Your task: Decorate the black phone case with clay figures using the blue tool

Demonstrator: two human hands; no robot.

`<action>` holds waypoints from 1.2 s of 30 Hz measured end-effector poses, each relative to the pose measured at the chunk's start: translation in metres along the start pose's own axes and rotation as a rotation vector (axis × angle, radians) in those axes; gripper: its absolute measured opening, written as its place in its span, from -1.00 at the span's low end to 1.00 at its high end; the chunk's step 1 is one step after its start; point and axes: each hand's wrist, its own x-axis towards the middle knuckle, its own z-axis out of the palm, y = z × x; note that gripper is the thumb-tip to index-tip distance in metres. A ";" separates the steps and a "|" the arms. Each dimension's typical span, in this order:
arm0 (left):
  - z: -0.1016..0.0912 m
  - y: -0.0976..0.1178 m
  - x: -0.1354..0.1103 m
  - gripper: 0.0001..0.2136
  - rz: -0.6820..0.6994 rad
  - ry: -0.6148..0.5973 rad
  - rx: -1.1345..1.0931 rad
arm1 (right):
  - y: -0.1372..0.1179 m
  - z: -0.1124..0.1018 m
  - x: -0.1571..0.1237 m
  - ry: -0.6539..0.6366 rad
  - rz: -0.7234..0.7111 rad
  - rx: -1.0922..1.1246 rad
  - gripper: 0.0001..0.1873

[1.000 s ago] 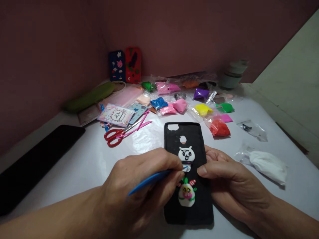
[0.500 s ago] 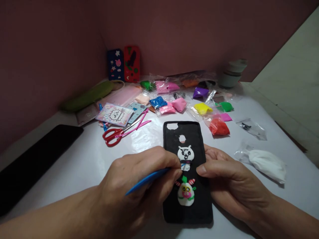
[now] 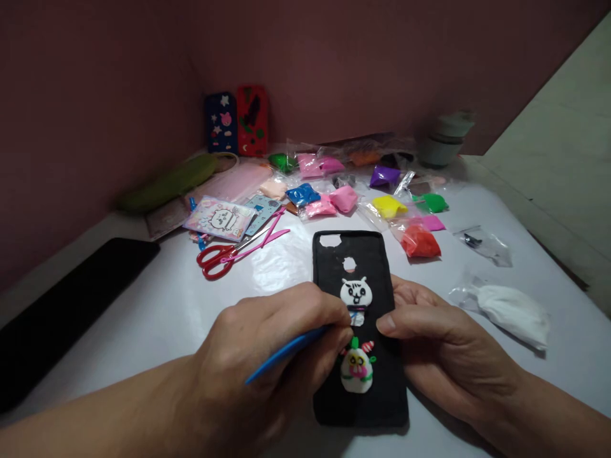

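My left hand (image 3: 272, 346) pinches a blue modelling tool (image 3: 281, 356); its tip is hidden behind the fingers, close to the white clay cat figure (image 3: 356, 294). This figure has a black-lined face and a small white body, and is stuck on a black phone case (image 3: 379, 375). Lower on the case sits a second clay figure (image 3: 356, 375), egg-shaped and white, with a yellow and pink face, green trim and red-striped horns. My right hand (image 3: 443, 350) grips the case by its right edge, thumb on the front and fingers behind.
Red-handled scissors (image 3: 214, 259) and pink tools (image 3: 262, 242) lie left of the case, beside a cartoon card (image 3: 220, 218). Several bagged clays, including a red one (image 3: 420, 242) and a white one (image 3: 513, 315), lie behind and right. Two decorated cases, one red (image 3: 252, 121), lean against the wall.
My left hand has shifted slightly to the right with the blue tool, over the case. My right hand and the case have stayed nearly in place.
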 end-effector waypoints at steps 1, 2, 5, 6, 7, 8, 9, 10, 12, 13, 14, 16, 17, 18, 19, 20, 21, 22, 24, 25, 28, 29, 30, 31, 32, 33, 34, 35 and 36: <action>0.000 0.000 -0.001 -0.87 0.006 -0.006 0.007 | 0.000 0.000 0.000 0.000 0.001 0.001 -0.66; -0.001 0.000 -0.001 -0.87 0.026 -0.010 0.008 | 0.000 0.000 0.000 0.003 0.002 0.002 -0.66; -0.002 0.001 -0.001 -0.88 0.000 -0.025 0.005 | 0.000 0.000 0.000 0.007 0.004 -0.001 -0.66; -0.002 0.001 0.000 -0.88 -0.010 -0.029 0.010 | 0.000 0.000 0.000 0.008 0.003 -0.005 -0.65; -0.002 0.001 0.001 -0.88 -0.005 -0.033 0.011 | 0.000 0.000 0.000 0.007 0.000 -0.010 -0.65; -0.002 0.001 0.002 -0.88 -0.002 -0.028 0.018 | 0.000 0.000 0.000 0.007 -0.001 -0.013 -0.65; -0.002 0.001 0.002 -0.88 0.003 -0.024 0.024 | 0.000 0.000 0.000 0.004 0.000 -0.013 -0.65; -0.002 0.001 0.002 -0.88 0.013 -0.019 0.025 | 0.000 0.000 0.001 0.004 -0.002 -0.011 -0.66; -0.002 0.001 0.002 -0.88 0.019 -0.010 0.026 | 0.000 0.000 0.001 0.000 -0.006 -0.005 -0.67; -0.002 0.001 0.001 -0.88 0.021 -0.010 0.023 | 0.000 0.001 0.001 -0.002 -0.008 0.000 -0.67; -0.001 0.001 0.001 -0.88 0.020 -0.010 0.025 | -0.001 0.001 0.001 -0.006 -0.011 0.002 -0.66; -0.001 0.001 0.000 -0.88 0.021 -0.013 0.027 | 0.000 0.001 0.001 -0.015 -0.011 0.001 -0.66; 0.000 0.001 -0.001 -0.87 0.019 -0.008 0.029 | 0.000 0.000 0.000 -0.017 -0.010 0.000 -0.65; 0.000 0.000 -0.001 -0.87 0.029 -0.010 0.024 | 0.000 0.000 0.000 -0.013 -0.010 0.000 -0.65; 0.001 0.000 0.000 -0.87 0.022 -0.012 0.027 | 0.000 0.000 0.000 -0.006 -0.010 -0.002 -0.65; 0.002 -0.001 0.000 -0.87 0.021 -0.002 0.027 | 0.000 0.000 0.000 0.002 -0.010 -0.004 -0.65; 0.003 -0.001 0.000 -0.88 0.017 -0.009 0.025 | 0.000 0.000 0.000 0.006 -0.009 -0.004 -0.65; 0.003 -0.002 0.001 -0.88 0.012 -0.008 0.023 | 0.000 0.000 -0.001 0.007 -0.007 -0.003 -0.65; 0.004 -0.002 0.001 -0.88 0.017 -0.014 0.016 | 0.000 0.000 -0.001 0.003 -0.002 0.001 -0.64; 0.004 -0.002 0.001 -0.88 0.021 -0.013 0.015 | 0.000 0.000 -0.001 0.001 -0.004 0.003 -0.64; 0.002 0.000 0.001 -0.89 0.017 -0.016 0.018 | 0.000 -0.001 0.000 -0.006 -0.005 0.006 -0.65; 0.001 0.000 0.001 -0.89 0.014 -0.015 0.016 | 0.000 -0.001 0.000 -0.009 -0.004 0.007 -0.66; 0.000 0.000 0.002 -0.89 0.008 -0.013 0.015 | 0.000 -0.001 0.000 -0.009 -0.001 0.009 -0.66; 0.000 0.001 0.002 -0.90 0.007 -0.013 0.016 | 0.000 -0.001 0.000 -0.008 0.001 0.010 -0.66; -0.001 0.001 0.002 -0.90 0.008 -0.009 0.019 | 0.000 -0.002 0.001 -0.008 0.003 0.010 -0.66; -0.001 0.000 0.003 -0.89 0.010 -0.008 0.023 | 0.000 -0.002 0.001 -0.005 0.004 0.011 -0.65; -0.001 0.000 0.003 -0.89 0.010 -0.010 0.026 | 0.000 -0.002 0.001 -0.006 0.003 0.010 -0.65; -0.001 0.000 0.003 -0.88 0.010 -0.011 0.027 | 0.000 -0.002 0.000 -0.010 0.002 0.010 -0.65; 0.000 0.000 0.003 -0.88 0.011 -0.011 0.028 | 0.000 -0.002 0.000 -0.017 0.001 0.010 -0.66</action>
